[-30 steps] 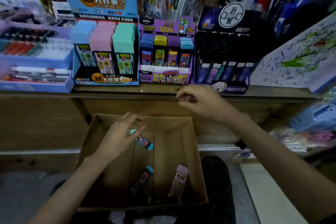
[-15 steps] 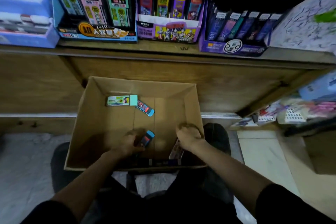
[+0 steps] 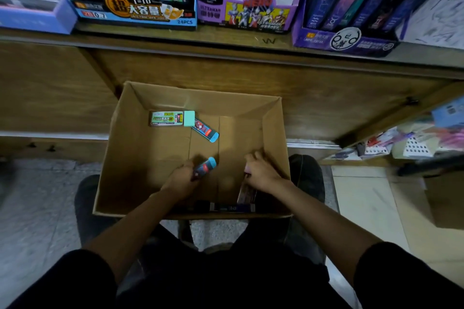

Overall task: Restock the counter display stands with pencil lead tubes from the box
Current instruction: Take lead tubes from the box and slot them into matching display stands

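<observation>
An open cardboard box (image 3: 140, 148) sits on my lap below the wooden counter. My left hand (image 3: 182, 180) grips a small blue-capped lead tube (image 3: 206, 167) near the box floor. Near the box's right wall, my right hand (image 3: 261, 173) curls round a pink-capped tube (image 3: 247, 192) that shows below the fingers. A green-capped tube (image 3: 173, 118) and another blue-capped tube (image 3: 206, 130) lie at the far side of the box. On the counter stand the blue display stand (image 3: 135, 11), the purple stand (image 3: 247, 16) and the dark purple stand (image 3: 344, 40).
A dark tube (image 3: 231, 207) lies along the box's near wall. A light blue tray (image 3: 35, 17) stands at the counter's far left. Stationery clutter (image 3: 411, 143) fills a low shelf on the right. Tiled floor (image 3: 364, 198) lies to the right of my knees.
My view has tilted down from the stands to the box. Both hands dropped to the near end of the box: the left took the blue-capped tube, the right closed on the pink-capped one.
</observation>
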Motion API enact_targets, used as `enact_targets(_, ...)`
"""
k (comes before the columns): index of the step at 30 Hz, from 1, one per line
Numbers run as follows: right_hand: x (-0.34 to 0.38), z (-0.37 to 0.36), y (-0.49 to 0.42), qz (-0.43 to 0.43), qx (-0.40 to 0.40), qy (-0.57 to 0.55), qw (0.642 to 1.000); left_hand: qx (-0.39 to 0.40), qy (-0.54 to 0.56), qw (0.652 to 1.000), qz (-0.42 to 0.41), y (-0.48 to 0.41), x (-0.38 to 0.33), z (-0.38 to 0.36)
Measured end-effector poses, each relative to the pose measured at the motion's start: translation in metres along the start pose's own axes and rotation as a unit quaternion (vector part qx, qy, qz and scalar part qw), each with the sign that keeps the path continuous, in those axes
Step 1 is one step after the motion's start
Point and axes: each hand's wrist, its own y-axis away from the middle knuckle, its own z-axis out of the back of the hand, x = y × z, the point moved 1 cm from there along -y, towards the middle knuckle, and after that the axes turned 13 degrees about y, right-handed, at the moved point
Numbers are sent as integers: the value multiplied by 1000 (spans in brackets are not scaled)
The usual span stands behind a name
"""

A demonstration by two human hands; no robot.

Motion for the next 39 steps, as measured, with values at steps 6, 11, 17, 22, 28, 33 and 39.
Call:
enact_targets(6,3,17,-5,65,-16,-246,967,32,209,977,22,4,-6,6)
enact_targets(11,22,43,-7,100,-69,-389,913,39,295,955,-7,11,-28,10)
enact_targets(17,46,62,-5,82,-93,-563,817,41,348,936,-18,11,-26,21)
enact_targets(22,42,46,-9,35,-35,-540,840,37,387,921,-15,13,-8,33)
enact_targets(28,17,-11,2,96,175,-116,973,11,404,915,3,14,8,48)
enact_targets(33,22,-14,11,115,220,-144,958,15,400,916,-1,16,9,50)
enact_targets(39,23,-20,12,130,225,-91,962,12,418,908,4,19,7,50)
